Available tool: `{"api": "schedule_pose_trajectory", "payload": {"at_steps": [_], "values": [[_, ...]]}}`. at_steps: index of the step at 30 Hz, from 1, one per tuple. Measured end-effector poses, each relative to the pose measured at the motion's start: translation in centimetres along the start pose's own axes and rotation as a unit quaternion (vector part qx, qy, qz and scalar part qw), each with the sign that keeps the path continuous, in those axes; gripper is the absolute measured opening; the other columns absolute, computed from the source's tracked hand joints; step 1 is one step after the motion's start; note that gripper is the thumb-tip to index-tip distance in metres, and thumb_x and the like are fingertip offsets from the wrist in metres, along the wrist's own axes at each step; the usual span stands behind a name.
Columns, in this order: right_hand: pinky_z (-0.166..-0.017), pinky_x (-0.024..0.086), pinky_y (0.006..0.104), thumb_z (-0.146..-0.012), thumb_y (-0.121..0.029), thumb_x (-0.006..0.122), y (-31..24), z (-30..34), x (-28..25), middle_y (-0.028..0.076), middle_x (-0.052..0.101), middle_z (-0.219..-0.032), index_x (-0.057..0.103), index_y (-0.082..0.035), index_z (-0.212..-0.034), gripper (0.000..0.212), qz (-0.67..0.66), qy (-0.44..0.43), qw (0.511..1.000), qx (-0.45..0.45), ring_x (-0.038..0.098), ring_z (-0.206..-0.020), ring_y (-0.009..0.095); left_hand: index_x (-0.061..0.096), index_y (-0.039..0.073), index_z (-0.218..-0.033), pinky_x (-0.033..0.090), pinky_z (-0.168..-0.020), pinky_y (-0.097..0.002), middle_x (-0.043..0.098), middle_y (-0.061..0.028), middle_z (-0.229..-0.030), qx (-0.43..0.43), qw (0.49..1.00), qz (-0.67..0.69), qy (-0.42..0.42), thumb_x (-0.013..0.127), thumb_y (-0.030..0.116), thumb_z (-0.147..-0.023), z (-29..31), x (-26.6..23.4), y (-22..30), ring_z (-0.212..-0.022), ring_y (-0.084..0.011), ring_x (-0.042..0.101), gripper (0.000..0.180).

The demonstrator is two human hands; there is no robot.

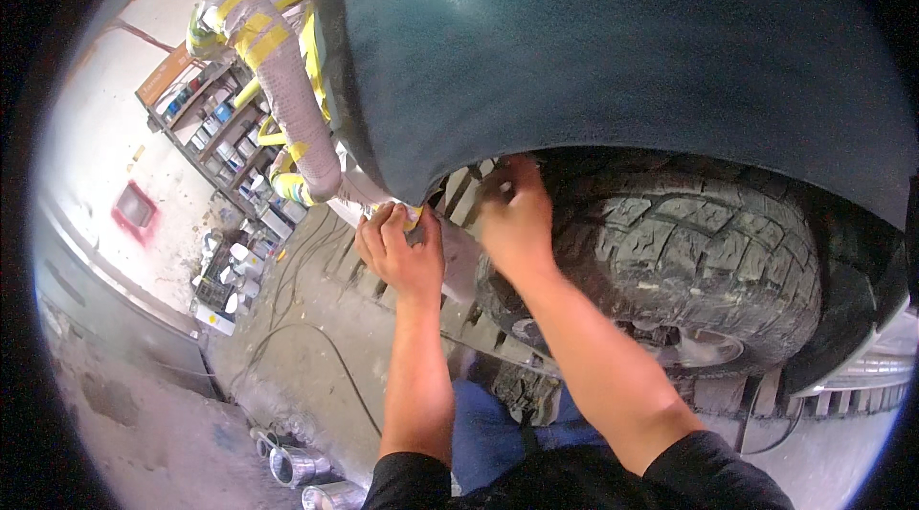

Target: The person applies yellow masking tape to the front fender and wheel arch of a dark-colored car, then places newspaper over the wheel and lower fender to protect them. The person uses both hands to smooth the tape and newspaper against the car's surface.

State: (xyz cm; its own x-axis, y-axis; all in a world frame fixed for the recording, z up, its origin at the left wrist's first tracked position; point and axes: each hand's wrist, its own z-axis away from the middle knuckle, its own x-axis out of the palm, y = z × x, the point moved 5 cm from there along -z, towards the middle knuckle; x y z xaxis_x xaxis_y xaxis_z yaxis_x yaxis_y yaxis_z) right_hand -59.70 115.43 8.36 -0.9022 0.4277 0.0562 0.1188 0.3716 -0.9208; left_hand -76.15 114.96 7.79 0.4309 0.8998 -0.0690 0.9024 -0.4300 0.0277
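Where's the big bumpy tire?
In the head view, the tire is right of centre, beneath the curved edge of the dark blue-green fender, with the person's right hand just to its left.

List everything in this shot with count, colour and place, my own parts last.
Smooth curved vehicle body panel: one, dark teal, top
Chunky treaded rubber tyre: one, dusty black, under the panel's arch
Small tape-like strip: one, yellow, by the left fingers
Thick wrapped tube: one, whitish with yellow bands, upper left
Cans and bottles on shelving: many, mixed colours, left background
Shiny metal cans: at least two, silver, lower left floor
Thin cables or hoses: several, dark, left floor
Trousers: one pair, blue, bottom centre
Short sleeves: two, black, bottom
Left hand: one, bare, at panel's lower corner
Right hand: one, bare, blurred, at arch's front
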Motion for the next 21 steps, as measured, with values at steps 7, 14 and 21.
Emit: {"api": "schedule_pose_trajectory", "payload": {"at_steps": [7,14,21], "values": [[-0.065,0.051,0.0286,-0.091,-0.004,0.054,-1.6,3.9,-0.4,0.009,0.065,-0.093,0.049,0.002,-0.13,0.04,-0.028,-0.092,0.995,-0.03,0.063,-0.067,0.013,0.053,0.009,-0.088,0.038,-0.087,-0.0434,0.059,-0.0077,-0.091,-0.066,0.996,-0.056,0.018,0.074,0.012,-0.063,-0.3,1.4,0.4,-0.09,-0.0309,0.056,0.033],[-0.077,0.053,0.0341,-0.087,0.001,0.059,0.0,6.3,-1.6,0.015,0.066,-0.096,0.053,0.001,-0.127,0.04,-0.08,-0.11,0.991,-0.019,0.066,-0.085,0.025,0.05,0.009,-0.092,0.033,-0.09,-0.0486,0.053,-0.013,-0.102,-0.187,0.979,-0.082,0.01,0.073,0.021,-0.063,0.0,2.8,0.5,-0.101,-0.035,0.049,0.039],[-0.076,0.052,0.0301,-0.089,0.0,0.06,0.3,7.8,-2.2,0.013,0.065,-0.094,0.055,0.002,-0.126,0.038,-0.104,-0.159,0.982,-0.017,0.064,-0.083,0.018,0.054,0.007,-0.098,0.033,-0.096,-0.0454,0.057,-0.0125,-0.107,-0.132,0.99,-0.056,0.009,0.075,0.021,-0.072,0.4,1.8,0.4,-0.105,-0.033,0.052,0.036]]}}
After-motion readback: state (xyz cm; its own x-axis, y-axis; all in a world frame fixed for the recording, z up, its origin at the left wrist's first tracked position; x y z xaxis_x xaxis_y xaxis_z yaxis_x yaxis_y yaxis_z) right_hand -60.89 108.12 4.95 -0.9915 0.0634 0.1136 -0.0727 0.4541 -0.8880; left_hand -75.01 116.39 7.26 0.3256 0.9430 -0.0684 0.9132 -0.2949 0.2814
